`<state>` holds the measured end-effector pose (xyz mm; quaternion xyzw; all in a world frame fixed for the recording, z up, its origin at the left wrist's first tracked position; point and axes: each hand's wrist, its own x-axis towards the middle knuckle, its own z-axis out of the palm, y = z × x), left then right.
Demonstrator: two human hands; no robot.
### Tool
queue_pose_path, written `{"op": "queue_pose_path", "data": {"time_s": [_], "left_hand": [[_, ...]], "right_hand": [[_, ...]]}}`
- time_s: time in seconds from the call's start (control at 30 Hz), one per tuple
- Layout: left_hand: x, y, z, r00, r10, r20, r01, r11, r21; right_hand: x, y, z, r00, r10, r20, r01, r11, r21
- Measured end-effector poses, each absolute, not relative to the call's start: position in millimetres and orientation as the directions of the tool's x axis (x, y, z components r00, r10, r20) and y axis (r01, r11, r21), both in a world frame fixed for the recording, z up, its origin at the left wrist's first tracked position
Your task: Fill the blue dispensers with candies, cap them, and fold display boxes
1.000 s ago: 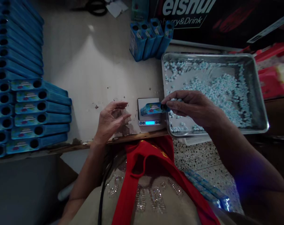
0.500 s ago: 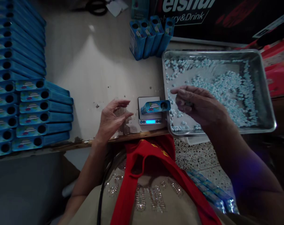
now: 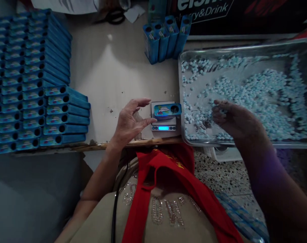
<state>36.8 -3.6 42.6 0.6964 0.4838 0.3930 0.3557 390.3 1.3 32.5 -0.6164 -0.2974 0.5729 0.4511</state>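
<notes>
A small blue candy box point(image 3: 167, 110) with a round hole lies flat on a little digital scale point(image 3: 163, 126) whose display glows blue. My left hand point(image 3: 131, 121) hovers just left of the scale, fingers spread, thumb near the box's left end, holding nothing. My right hand point(image 3: 234, 119) reaches into the metal tray point(image 3: 183, 141) and rests among the pale blue candies point(image 3: 257, 94), fingers curled down; whether it grips any candies I cannot tell.
Stacks of blue candy boxes point(image 3: 36, 101) fill the left of the table. Several upright open boxes point(image 3: 165, 38) stand behind the scale. Scissors point(image 3: 115, 15) and paper lie at the back. The table's worn front edge point(image 3: 133, 143) runs beneath my hands.
My right hand let go of the box on the scale and moved right into the tray's candies. My left hand shifted closer to the scale. The view tilted slightly.
</notes>
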Motion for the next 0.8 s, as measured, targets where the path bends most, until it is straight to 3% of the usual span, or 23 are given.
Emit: {"op": "queue_pose_path", "data": {"time_s": [0.13,0.3,0.43,0.53,0.6,0.63,0.7,0.8], "left_hand": [[48,-2,48,0.236,0.946,0.223,0.455,-0.311,0.835],[51,1,46,0.258,0.938,0.231,0.495,-0.334,0.802],[55,4,45,0.282,0.929,0.241,0.516,-0.359,0.778],[71,6,50,0.336,0.903,0.267,0.582,-0.422,0.695],[82,10,54,0.444,0.864,0.239,0.608,-0.486,0.627],[86,14,58,0.501,0.84,0.207,0.615,-0.514,0.599],[81,27,68,0.556,0.817,0.154,0.634,-0.537,0.556],[37,63,96,0.452,0.872,0.191,0.705,-0.48,0.522]], "right_hand": [[382,-1,35,0.062,0.862,-0.504,-0.32,-0.461,-0.828],[359,-1,59,0.063,0.936,-0.346,-0.223,-0.325,-0.919],[328,7,82,-0.123,0.953,-0.276,-0.161,-0.294,-0.942],[313,16,88,-0.199,0.948,-0.25,-0.202,-0.289,-0.936],[316,24,84,-0.148,0.96,-0.236,-0.222,-0.265,-0.938],[321,29,81,-0.092,0.973,-0.211,-0.177,-0.225,-0.958],[337,41,71,0.025,0.995,-0.098,0.07,-0.099,-0.993],[356,64,59,0.048,0.992,0.118,0.524,0.075,-0.848]]}}
